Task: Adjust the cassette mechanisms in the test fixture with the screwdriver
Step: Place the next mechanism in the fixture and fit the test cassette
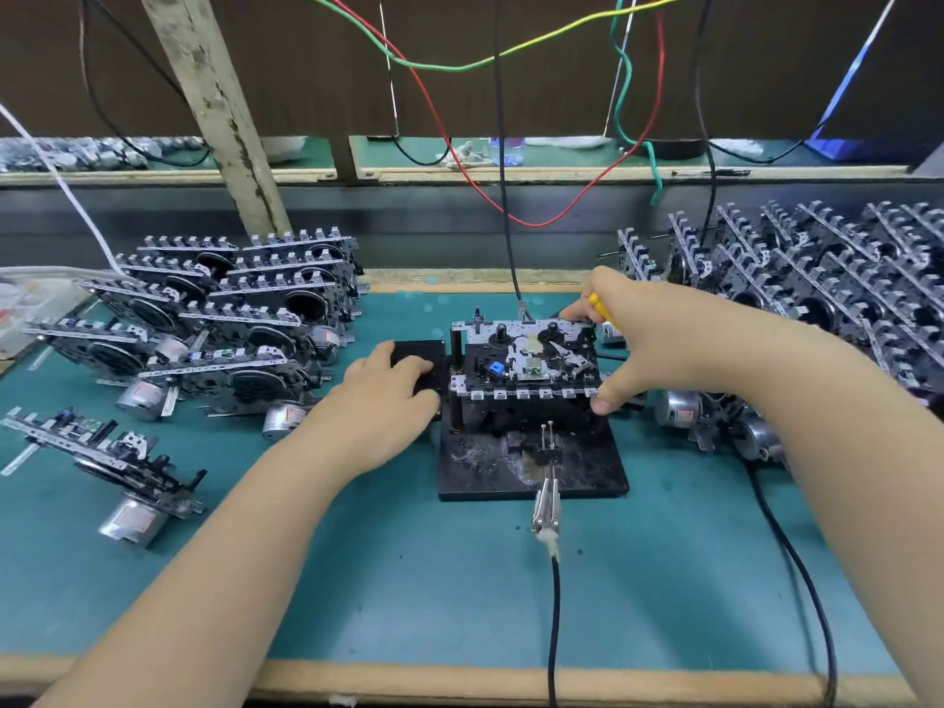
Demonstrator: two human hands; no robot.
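A cassette mechanism [523,362] sits on the black test fixture [480,467] in the middle of the green mat. My right hand [643,344] spans the mechanism's right end, thumb at its front edge and fingers at the back, with a yellow screwdriver [603,309] held in its fingers. My left hand [385,396] lies with fingers spread on the black block [408,350] at the fixture's left side.
Finished-looking mechanisms lie in rows at the left [230,319], and two more near the front left [117,467]. A dense stack of mechanisms [817,288] fills the right. A clip with a black cable [549,513] runs from the fixture toward me. Coloured wires [459,161] hang behind.
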